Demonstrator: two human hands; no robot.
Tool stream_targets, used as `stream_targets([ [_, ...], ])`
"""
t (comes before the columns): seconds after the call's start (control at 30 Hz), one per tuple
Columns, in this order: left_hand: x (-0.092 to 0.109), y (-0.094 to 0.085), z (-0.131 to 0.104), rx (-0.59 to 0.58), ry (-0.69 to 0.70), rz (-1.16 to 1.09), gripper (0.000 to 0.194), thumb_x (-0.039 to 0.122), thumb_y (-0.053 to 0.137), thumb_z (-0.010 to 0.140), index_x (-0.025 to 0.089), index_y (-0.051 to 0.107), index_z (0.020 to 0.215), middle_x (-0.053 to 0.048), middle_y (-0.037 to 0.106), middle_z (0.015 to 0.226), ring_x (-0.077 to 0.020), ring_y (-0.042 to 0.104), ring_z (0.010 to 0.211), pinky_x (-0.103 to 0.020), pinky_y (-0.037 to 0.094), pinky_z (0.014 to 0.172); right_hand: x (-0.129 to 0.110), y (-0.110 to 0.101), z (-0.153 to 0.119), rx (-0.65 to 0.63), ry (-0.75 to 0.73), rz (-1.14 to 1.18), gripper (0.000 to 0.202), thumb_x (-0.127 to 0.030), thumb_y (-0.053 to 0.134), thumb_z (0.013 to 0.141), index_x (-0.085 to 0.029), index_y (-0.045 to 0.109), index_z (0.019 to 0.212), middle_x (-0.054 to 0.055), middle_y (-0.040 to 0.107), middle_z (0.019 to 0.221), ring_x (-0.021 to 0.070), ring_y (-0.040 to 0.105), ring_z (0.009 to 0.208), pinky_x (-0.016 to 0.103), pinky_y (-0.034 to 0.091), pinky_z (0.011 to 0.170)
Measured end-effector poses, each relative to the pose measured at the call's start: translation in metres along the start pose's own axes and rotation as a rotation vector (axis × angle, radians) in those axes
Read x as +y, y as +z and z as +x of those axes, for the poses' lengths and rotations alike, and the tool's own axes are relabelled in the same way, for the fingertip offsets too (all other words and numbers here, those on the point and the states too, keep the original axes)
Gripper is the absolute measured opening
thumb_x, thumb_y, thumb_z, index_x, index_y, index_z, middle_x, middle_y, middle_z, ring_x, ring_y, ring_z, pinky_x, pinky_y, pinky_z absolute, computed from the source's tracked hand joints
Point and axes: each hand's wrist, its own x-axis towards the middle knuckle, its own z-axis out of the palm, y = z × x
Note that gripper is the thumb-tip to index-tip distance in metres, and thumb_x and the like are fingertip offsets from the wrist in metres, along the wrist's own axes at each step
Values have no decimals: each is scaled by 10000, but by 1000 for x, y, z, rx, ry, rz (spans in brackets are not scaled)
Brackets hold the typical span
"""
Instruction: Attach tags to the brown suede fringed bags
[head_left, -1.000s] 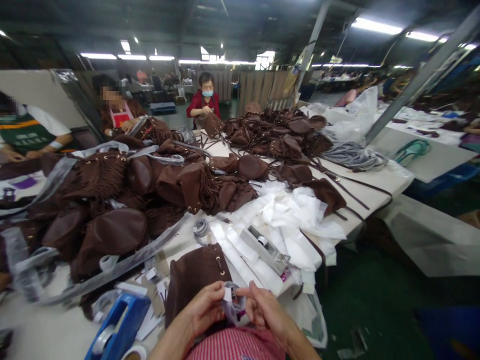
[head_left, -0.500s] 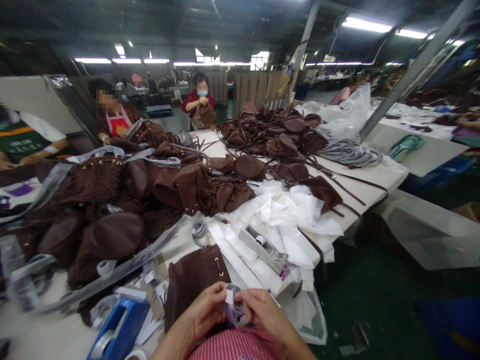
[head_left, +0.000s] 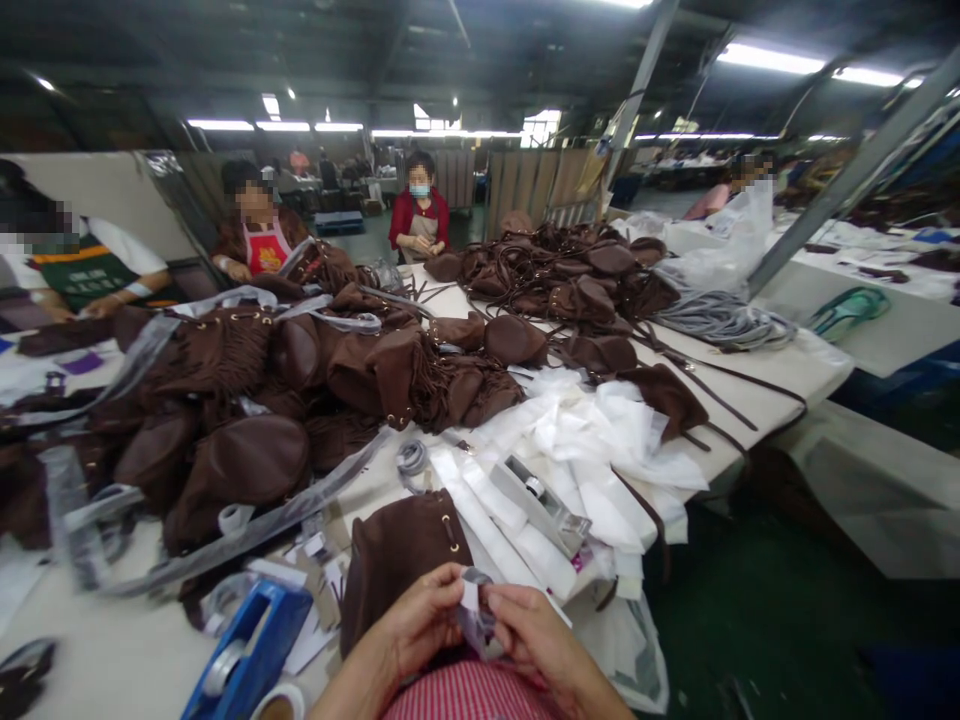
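Close to my body, both hands are on a small coiled thing wrapped in clear plastic [head_left: 475,628], with a white tab on its near side. My left hand [head_left: 426,612] pinches its left edge between thumb and fingers. On the other side, the fingers of my right hand [head_left: 529,622] are closed at its right edge. What lies inside the plastic is hard to make out. Just beyond my hands lies a brown bag [head_left: 401,550] with gold eyelets and a cord. A blue tape dispenser [head_left: 251,640] stands left of my left forearm, near a tape roll [head_left: 281,702].
Brown fringed bags [head_left: 240,465] and plastic-wrapped straps [head_left: 247,545] cover the left of the table. A grey tape dispenser [head_left: 541,505] sits on white plastic sheets [head_left: 577,425] ahead right. More bags [head_left: 570,270] are heaped farther back. Several co-workers sit or stand around.
The view has swung slightly left, so the scene sits farther right. My hands keep their grip on the wrapped coil. The co-worker in red across the table has lowered their hands from a raised brown bag.
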Motion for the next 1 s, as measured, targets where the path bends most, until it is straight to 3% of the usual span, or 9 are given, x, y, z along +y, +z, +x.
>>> stream_targets([
  [0.17,1,1,0,-8,-4,22,421,381,855,574,165,575,804,35,567,656,-92,548,569,-219,350,571,-3,5,0,-90,43,87,309,-448,669,693,-189,499,693,-138,369,351,7,162,282,205,32,327],
  [0.4,5,22,-3,114,175,182,359,288,832,540,145,610,783,24,578,695,-77,496,568,-207,316,528,14,-3,7,-77,68,333,520,-560,806,575,-190,494,766,-173,300,331,-5,121,303,176,13,336],
  [0.5,8,24,-8,122,115,83,283,195,745,558,137,633,812,-1,604,727,-82,514,592,-205,360,557,23,-12,9,-79,94,469,555,-543,844,544,-200,488,795,-178,308,329,-6,100,320,149,26,340],
  [0.63,8,21,-10,183,132,96,235,154,587,534,99,668,748,-64,640,756,-122,562,654,-229,418,600,26,-15,11,-67,108,488,563,-524,869,522,-196,511,807,-175,331,322,-9,85,320,136,37,333],
  [0.77,7,22,-9,276,201,159,220,182,596,560,107,701,738,-64,663,742,-150,574,685,-254,439,620,23,-12,12,-31,99,451,557,-542,861,523,-193,532,805,-177,309,317,-8,89,311,133,44,329],
  [0.87,9,26,-12,298,316,406,235,190,576,607,132,741,763,-67,702,808,-193,601,756,-290,471,672,21,-10,13,-16,92,410,552,-561,839,543,-188,547,825,-175,308,321,-6,97,306,131,53,326],
  [0.93,10,29,-17,293,409,662,296,175,518,655,157,767,814,-84,724,975,-235,627,917,-342,485,833,20,-9,14,1,81,390,548,-578,829,544,-191,531,793,-168,326,324,-6,104,303,133,60,323],
  [1.0,12,34,-22,271,473,853,357,154,475,715,196,772,908,-82,686,1167,-248,603,1091,-372,413,1009,20,-7,16,28,66,389,554,-586,830,529,-196,511,760,-164,339,325,-5,106,302,135,61,320],
])
